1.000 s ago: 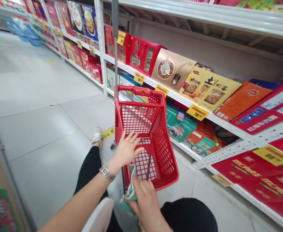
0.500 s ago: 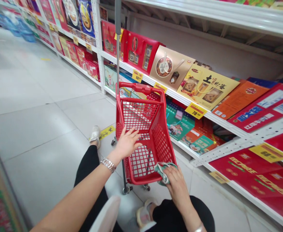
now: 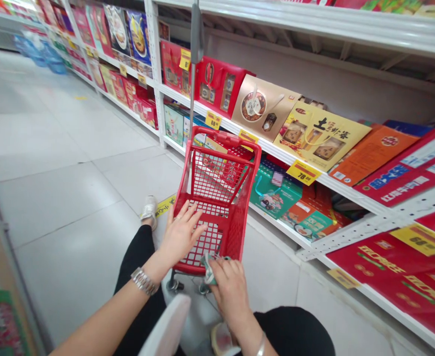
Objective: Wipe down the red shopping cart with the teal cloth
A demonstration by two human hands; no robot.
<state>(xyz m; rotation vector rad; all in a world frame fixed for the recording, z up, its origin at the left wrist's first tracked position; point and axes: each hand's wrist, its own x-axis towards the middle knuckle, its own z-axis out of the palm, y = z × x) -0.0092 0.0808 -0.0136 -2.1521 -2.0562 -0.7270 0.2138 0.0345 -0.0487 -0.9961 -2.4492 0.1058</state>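
My left hand (image 3: 180, 235) rests with fingers spread against the near side of a red plastic mesh shopping basket on wheels (image 3: 235, 232), holding nothing. My right hand (image 3: 230, 291) is at the basket's near lower edge, its fingers closed on a crumpled green cloth (image 3: 210, 267). The cloth touches the basket's red mesh, and much of it is hidden by my fingers. A metal bracelet (image 3: 143, 282) circles my left wrist. The basket stands tilted between my black-trousered legs.
White shelves (image 3: 276, 153) run along the right, stocked with red, gold and green gift boxes and yellow price tags. A tall grey pole (image 3: 197, 34) rises from the basket. Pale floor tiles (image 3: 72, 207) spread left, with bottled water (image 3: 39, 49) far back.
My right hand has moved left and down with the green cloth, from the basket's right side to its near edge. The basket has shifted slightly and leans differently.
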